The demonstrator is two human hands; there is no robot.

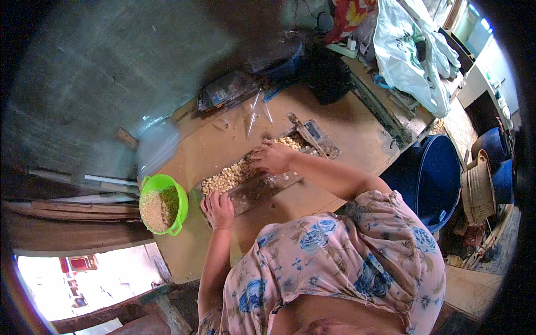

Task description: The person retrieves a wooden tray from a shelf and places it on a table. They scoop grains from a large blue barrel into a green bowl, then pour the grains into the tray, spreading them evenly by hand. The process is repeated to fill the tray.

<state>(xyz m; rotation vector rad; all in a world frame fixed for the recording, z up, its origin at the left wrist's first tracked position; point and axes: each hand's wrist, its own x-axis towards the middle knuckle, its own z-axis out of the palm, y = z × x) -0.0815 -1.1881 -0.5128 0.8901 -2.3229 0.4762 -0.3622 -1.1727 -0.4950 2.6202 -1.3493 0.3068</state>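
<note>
A long, low wooden tray [254, 192] lies slantwise on the table, filled along its length with small pale yellow lumps [228, 177], perhaps nuts or puffed grain. My right hand [272, 157] rests on these lumps near the tray's middle, fingers spread and pointing left. At the tray's left end, my left hand [218, 209] touches the near edge, its fingers apart at the lumps. A bright green two-handled bowl [182, 204] stands left of my left hand, holding finer pale bits. Across the tray's right end lies a narrow wooden strip [308, 135].
Clear plastic sheets [252, 116] and dark packages [223, 91] lie along the table's [357, 131] far edge. At back right is a white sack [405, 56]. A large blue tub [435, 173] and a woven basket [479, 190] stand right of the table.
</note>
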